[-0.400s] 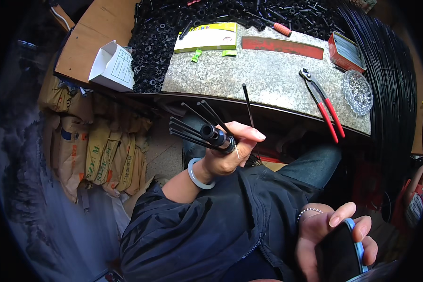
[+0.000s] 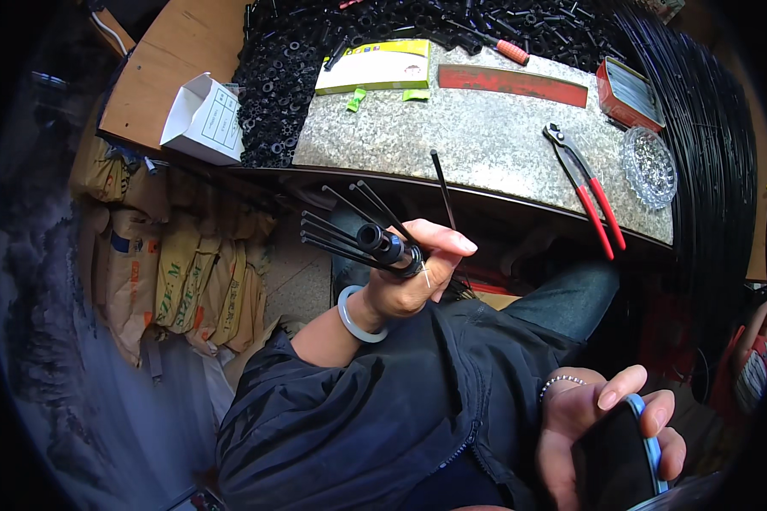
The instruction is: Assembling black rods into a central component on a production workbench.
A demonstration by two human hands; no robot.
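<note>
My left hand (image 2: 411, 285) is raised in front of the table edge, closed round a bundle of thin black rods (image 2: 337, 243) that fan out to the left. A hollow black cylindrical part (image 2: 381, 242) with a ring-shaped end sits among them. One more black rod (image 2: 443, 189) stands apart, rising past the fingers toward the table; its hold is partly hidden. Low on the right, my right hand (image 2: 571, 422) grips a smartphone (image 2: 615, 460) with a light blue edge and a dark screen.
On the speckled tabletop (image 2: 486, 153) lie red-handled pliers (image 2: 584, 189), a glass dish (image 2: 648, 168), a red tin (image 2: 629, 94), a red strip (image 2: 513, 87) and a yellow-white box (image 2: 373, 68). Black parts (image 2: 285, 111) heap behind. Long black rods (image 2: 707, 145) hang at right. Sacks (image 2: 179, 272) stand left.
My left hand has shifted slightly left with the rods and the black part. The standing rod has moved left too. My right hand and the smartphone stay in place.
</note>
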